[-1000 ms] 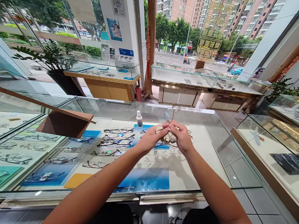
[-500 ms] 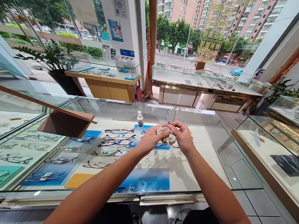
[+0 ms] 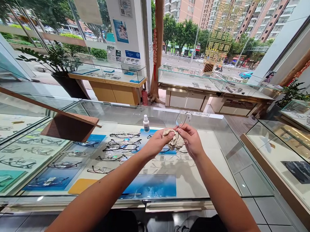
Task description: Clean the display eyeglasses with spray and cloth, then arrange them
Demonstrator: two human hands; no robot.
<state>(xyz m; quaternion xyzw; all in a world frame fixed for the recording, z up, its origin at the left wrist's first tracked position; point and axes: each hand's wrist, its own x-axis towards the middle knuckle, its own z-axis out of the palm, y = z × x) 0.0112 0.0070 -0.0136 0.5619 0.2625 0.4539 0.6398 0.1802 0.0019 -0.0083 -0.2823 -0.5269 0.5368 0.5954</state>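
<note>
Above the glass counter, my left hand (image 3: pixel 157 143) pinches a crumpled beige cloth (image 3: pixel 176 142), its thumb on top. My right hand (image 3: pixel 193 141) is closed beside it, fingers gripping a pair of thin-framed eyeglasses (image 3: pixel 181 120). One lens stands up above the fingertips; the cloth and fingers hide much of the rest of the frame. Both hands nearly meet at the cloth. A small white bottle (image 3: pixel 146 123) stands upright on the counter, just beyond my left hand.
Under the glass of the display counter (image 3: pixel 195 181) lie several eyeglasses (image 3: pixel 124 148) on white and blue boards. A slanted brown wooden stand (image 3: pixel 67 127) is at the left. More glass cases (image 3: pixel 189 77) line the windows, and another case (image 3: pixel 286 148) is at the right.
The eyeglasses have turned and shifted slightly right, so the raised lens faces me more. My right fingers have spread a little from the left, and more of the cloth shows.
</note>
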